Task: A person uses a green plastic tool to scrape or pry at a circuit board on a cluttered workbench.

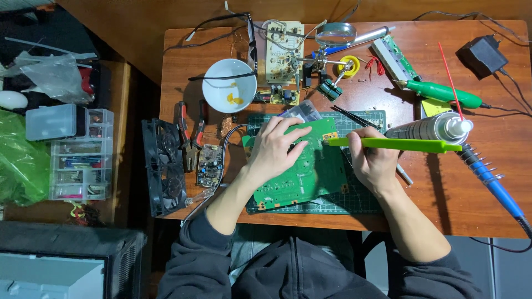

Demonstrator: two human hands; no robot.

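Left hand point(274, 149) lies flat on the green circuit board point(310, 171) on the cutting mat point(363, 202), hiding its centre; right hand point(374, 160) grips a lime-green brush point(396, 145) — bristles indistinct. Beyond: silver spray can point(429, 128), white bowl point(229, 86).

circuit board point(310, 171): middle hidden under left hand point(275, 148) | cutting mat point(366, 123): mostly covered by board and hands | green tool point(396, 144): tip too small to tell | blue soldering iron point(493, 185): cable cut off at right edge | lower-left grey box point(61, 266): cut by frame edge
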